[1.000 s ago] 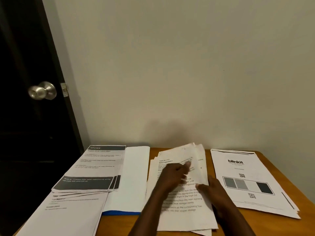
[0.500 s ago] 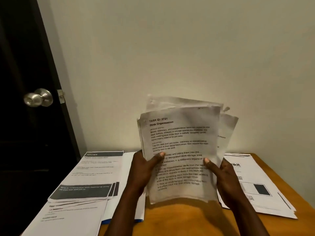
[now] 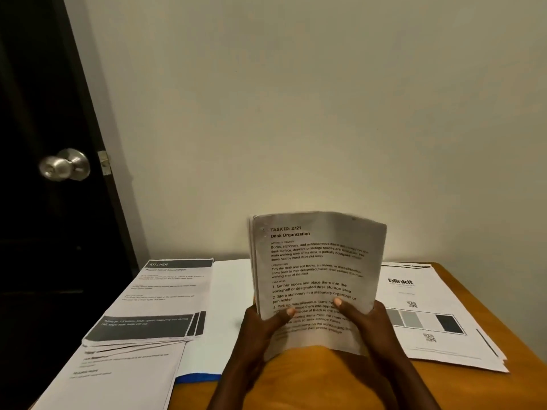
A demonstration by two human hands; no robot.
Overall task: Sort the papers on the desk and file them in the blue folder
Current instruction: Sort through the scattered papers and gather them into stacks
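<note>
Papers [image 3: 318,270] upright, gripped by left hand [image 3: 260,327] and right hand [image 3: 365,321]; tap bottom edge on desk [image 3: 307,380] to square.

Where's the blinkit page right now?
In the head view, the blinkit page tops a stack on the right side of the desk, beside the right hand gripping the upright sheets.

The held sheet [image 3: 318,261] reads "TASK ID: 2721 Desk Organization"; right stack [image 3: 426,315] "blinkit"; left stack [image 3: 165,297] "KITCHEN".
</note>
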